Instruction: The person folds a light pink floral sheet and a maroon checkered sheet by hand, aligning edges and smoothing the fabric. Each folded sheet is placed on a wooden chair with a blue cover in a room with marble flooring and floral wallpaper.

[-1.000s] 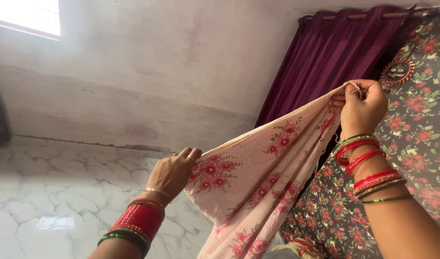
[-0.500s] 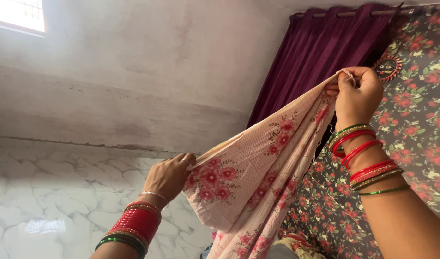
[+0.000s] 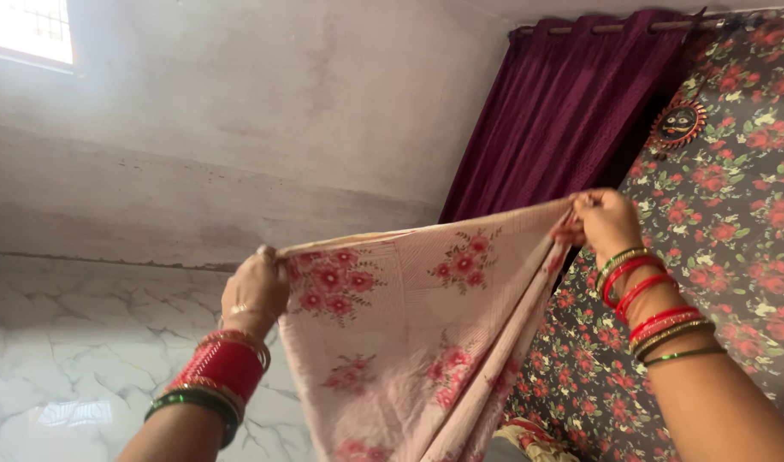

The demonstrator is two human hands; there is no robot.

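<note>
A room in a home, by the look of it — a maroon curtain (image 3: 571, 103) hangs from a rod, a floral cloth (image 3: 734, 214) covers the wall beside it with a small sun-face ornament (image 3: 678, 122) pinned on — marble-patterned tiles (image 3: 84, 342), plastered wall (image 3: 281, 111), small window (image 3: 28, 30).

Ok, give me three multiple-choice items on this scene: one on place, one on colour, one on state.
1. Where is the right hand on the cloth?
A. top corner by the curtain
B. bottom hem
C. off it

2. What colour is the curtain?
A. green
B. maroon
C. white

3. How is the cloth's top edge?
A. rolled up
B. lying on the floor
C. spread between both hands

Answers: 1 A, its fingers pinch that corner; 2 B, dark maroon folds hang from the rod; 3 C, the left hand grips the other end.
</note>
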